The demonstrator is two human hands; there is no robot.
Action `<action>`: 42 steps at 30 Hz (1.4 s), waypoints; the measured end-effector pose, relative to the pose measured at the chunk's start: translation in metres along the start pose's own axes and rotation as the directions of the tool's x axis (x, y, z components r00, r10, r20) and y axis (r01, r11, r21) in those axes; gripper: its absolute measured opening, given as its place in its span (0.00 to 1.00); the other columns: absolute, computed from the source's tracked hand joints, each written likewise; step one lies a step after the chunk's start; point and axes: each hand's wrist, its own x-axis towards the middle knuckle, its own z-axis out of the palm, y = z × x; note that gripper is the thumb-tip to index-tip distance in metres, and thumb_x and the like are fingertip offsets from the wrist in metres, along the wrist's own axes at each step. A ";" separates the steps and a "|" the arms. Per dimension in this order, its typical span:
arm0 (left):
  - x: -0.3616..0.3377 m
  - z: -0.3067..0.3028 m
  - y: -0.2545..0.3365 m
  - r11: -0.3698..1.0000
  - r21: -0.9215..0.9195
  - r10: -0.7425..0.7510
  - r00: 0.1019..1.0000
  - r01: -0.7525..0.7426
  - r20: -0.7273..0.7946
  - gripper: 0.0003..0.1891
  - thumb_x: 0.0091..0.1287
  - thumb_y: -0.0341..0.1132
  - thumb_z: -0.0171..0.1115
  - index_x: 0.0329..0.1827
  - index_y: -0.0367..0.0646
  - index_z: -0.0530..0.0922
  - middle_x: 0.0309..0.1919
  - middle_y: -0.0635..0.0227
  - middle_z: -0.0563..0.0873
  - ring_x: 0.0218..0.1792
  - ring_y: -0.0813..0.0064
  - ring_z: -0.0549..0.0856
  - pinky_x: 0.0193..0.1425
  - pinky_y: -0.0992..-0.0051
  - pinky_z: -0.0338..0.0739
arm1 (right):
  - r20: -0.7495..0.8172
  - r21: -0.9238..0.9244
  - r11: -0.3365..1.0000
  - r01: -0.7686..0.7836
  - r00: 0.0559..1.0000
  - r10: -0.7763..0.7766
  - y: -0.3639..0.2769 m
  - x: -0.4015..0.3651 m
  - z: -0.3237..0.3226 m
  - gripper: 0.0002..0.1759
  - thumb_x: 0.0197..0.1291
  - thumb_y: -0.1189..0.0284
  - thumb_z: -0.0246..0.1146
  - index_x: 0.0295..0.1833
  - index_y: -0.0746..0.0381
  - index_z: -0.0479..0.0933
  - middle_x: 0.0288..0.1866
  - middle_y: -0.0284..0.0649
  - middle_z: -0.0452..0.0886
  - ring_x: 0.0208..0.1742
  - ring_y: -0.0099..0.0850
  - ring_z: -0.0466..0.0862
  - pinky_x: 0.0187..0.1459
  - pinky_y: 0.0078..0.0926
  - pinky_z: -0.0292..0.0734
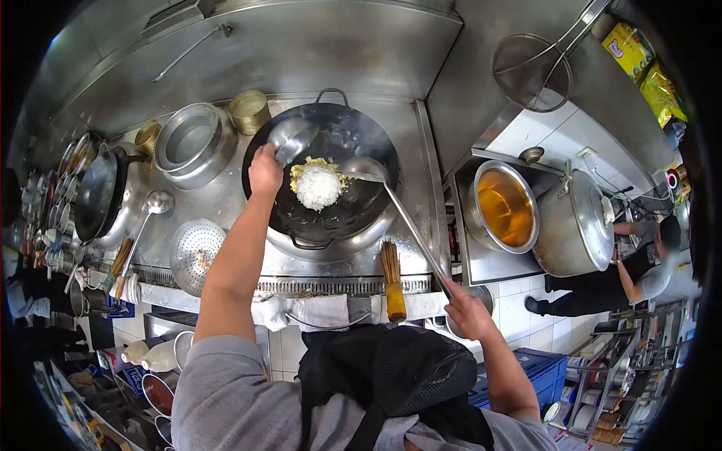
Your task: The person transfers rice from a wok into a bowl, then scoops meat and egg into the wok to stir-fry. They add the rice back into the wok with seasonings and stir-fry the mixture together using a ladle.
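Observation:
A large black wok (368,210) sits on the steel stove. White rice (319,188) lies in it on yellow scrambled egg (322,161). My left hand (265,173) is closed on the rim of a metal bowl (295,137), tilted above the left part of the wok. My right hand (470,310) grips the long handle of a ladle (417,234), whose head is over the wok, just right of the rice. Part of the bowl rim is hidden by my left fingers.
A bamboo brush (392,282) lies at the stove's front edge. Left of the wok are a perforated skimmer (194,252), another ladle (159,201) and a steel pot (192,143). Rightward stand an oil basin (478,218) and a lidded pot (575,225); another person (639,278) is beyond.

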 end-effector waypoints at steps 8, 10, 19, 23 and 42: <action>-0.056 -0.125 -0.035 0.979 -0.171 -0.094 0.990 0.111 0.108 0.08 0.56 0.28 0.61 0.36 0.37 0.75 0.37 0.52 0.85 0.43 0.48 0.84 0.48 0.57 0.79 | 0.048 0.318 0.948 -0.007 0.999 -0.008 -0.091 0.000 -0.019 0.33 0.68 0.78 0.57 0.77 0.47 0.66 0.30 0.37 0.78 0.26 0.30 0.80 0.37 0.28 0.79; -0.087 -0.145 -0.056 0.903 -0.355 -0.230 0.970 0.243 0.079 0.06 0.55 0.26 0.60 0.32 0.35 0.73 0.25 0.54 0.80 0.32 0.58 0.84 0.39 0.63 0.79 | 0.042 0.491 0.868 0.071 0.994 -0.105 -0.095 0.001 -0.004 0.33 0.71 0.77 0.54 0.79 0.45 0.62 0.28 0.33 0.70 0.24 0.20 0.73 0.31 0.18 0.75; -0.251 -0.195 -0.059 0.026 -0.878 -0.477 0.778 0.478 0.409 0.11 0.65 0.22 0.56 0.50 0.39 0.77 0.33 0.68 0.83 0.26 0.78 0.82 0.31 0.76 0.81 | 0.259 0.698 0.707 -0.115 0.961 -0.099 -0.086 0.092 0.044 0.30 0.75 0.74 0.50 0.81 0.48 0.59 0.26 0.33 0.69 0.20 0.21 0.68 0.22 0.20 0.70; -0.326 -0.220 -0.061 0.010 -0.805 -0.475 0.712 0.593 0.518 0.18 0.64 0.22 0.55 0.57 0.40 0.75 0.41 0.65 0.84 0.30 0.74 0.84 0.35 0.71 0.85 | 0.144 0.803 0.596 -0.025 0.978 -0.153 -0.106 0.068 0.004 0.28 0.76 0.73 0.49 0.79 0.46 0.61 0.25 0.33 0.69 0.16 0.21 0.68 0.20 0.20 0.69; -0.596 -0.265 0.099 0.094 -0.947 -0.931 0.364 0.308 0.026 0.05 0.63 0.22 0.61 0.36 0.40 0.73 0.30 0.68 0.80 0.29 0.75 0.84 0.34 0.74 0.84 | 0.397 0.159 0.946 0.281 0.860 -0.322 -0.011 0.161 0.056 0.34 0.68 0.76 0.58 0.79 0.54 0.61 0.43 0.36 0.78 0.36 0.22 0.76 0.33 0.25 0.80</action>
